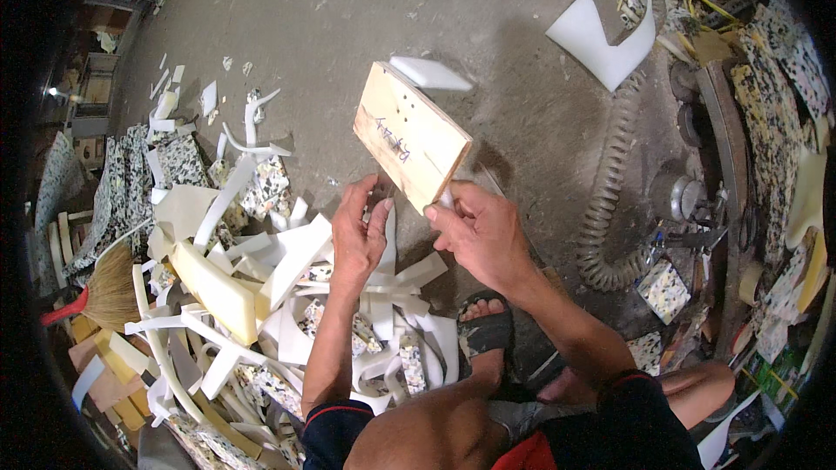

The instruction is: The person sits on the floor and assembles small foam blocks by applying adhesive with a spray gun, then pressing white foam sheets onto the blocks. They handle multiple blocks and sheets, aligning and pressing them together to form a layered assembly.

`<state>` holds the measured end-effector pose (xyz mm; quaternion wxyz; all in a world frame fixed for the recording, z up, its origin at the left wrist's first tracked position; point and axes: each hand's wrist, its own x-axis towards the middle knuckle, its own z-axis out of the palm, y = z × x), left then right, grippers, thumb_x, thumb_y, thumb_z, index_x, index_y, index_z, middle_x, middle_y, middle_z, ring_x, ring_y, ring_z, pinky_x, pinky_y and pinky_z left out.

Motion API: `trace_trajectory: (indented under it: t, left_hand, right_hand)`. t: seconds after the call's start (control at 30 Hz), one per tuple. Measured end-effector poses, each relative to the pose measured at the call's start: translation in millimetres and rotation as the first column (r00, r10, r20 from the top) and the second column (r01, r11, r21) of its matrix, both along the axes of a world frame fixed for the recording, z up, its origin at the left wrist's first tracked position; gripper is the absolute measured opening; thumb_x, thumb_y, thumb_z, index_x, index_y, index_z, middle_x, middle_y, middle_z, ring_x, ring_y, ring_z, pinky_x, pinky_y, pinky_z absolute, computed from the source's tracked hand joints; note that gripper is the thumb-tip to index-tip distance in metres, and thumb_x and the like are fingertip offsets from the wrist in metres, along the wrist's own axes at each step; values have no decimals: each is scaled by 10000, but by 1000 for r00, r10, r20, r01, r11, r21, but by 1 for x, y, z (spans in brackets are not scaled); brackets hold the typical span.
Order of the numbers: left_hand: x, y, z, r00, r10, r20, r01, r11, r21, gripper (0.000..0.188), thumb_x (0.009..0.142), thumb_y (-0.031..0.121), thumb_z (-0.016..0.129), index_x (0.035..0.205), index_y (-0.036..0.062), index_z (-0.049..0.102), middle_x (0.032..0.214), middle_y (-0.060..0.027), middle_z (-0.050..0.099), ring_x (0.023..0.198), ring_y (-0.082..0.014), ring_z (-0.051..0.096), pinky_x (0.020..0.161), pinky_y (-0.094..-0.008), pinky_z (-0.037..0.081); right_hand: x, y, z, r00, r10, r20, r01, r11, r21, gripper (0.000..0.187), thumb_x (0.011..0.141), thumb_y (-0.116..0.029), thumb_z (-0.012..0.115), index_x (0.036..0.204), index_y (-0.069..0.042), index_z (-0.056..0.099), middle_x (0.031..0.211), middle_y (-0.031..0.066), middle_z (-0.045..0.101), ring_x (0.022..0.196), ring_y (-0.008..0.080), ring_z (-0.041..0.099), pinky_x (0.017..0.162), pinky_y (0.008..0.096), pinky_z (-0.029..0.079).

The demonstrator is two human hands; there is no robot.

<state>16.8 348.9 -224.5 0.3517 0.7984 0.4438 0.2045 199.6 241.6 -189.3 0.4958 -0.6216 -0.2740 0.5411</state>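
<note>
A rectangular wooden board (409, 135) with small dark holes and handwriting is held up in front of me, tilted. My right hand (479, 231) grips its near right corner, thumb on top; a bit of white material shows beside the fingers there. My left hand (359, 231) is raised just left of the board, fingers and thumb apart, with nothing seen in it. Behind the board's far edge is a white foam piece (431, 73); whether it touches the board I cannot tell.
White and speckled foam offcuts (296, 270) heap up on my left, near a straw broom (111, 287). A coiled grey hose (605, 200) runs along the right, beside a metal frame (723, 139). A large white foam sheet (592, 43) lies on the floor at the far right.
</note>
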Motion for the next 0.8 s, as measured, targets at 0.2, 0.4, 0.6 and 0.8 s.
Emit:
trace_trajectory:
  t: [0.2,0.4,0.6,0.8]
  left_hand:
    - [-6,-9,-15,1000,-9,9,8,996,93,343,939,35,628,1273,-27,586,1104,-211,634,1004,-336,650,891,-392,513]
    - [-16,-2,-18,991,74,-108,-72,997,25,292,1008,107,542,1271,-2,607,931,-211,679,855,-316,696,771,-390,536]
    - [-37,18,4,990,127,-60,-136,975,-178,271,1019,200,549,1125,-12,680,710,-118,654,645,-189,632,642,-334,512]
    - [-25,14,7,994,86,-69,-98,973,-209,295,1001,232,591,1124,-14,699,685,-119,645,628,-179,605,642,-342,504]
  right_hand:
    - [32,-34,-10,992,-127,-8,125,986,-111,244,1015,-139,577,1117,51,693,777,73,680,581,90,632,506,224,487]
    - [47,-110,-44,961,7,277,50,978,-201,290,948,-126,644,1174,54,663,825,104,703,638,194,670,596,311,542]
    - [44,-123,-55,567,488,663,-258,870,-420,562,740,-233,845,1189,28,632,1118,235,643,1000,293,663,809,397,540]
    - [60,-37,-43,614,-26,789,13,1000,22,756,699,-248,886,1323,7,543,1199,212,603,1090,376,622,892,455,520]
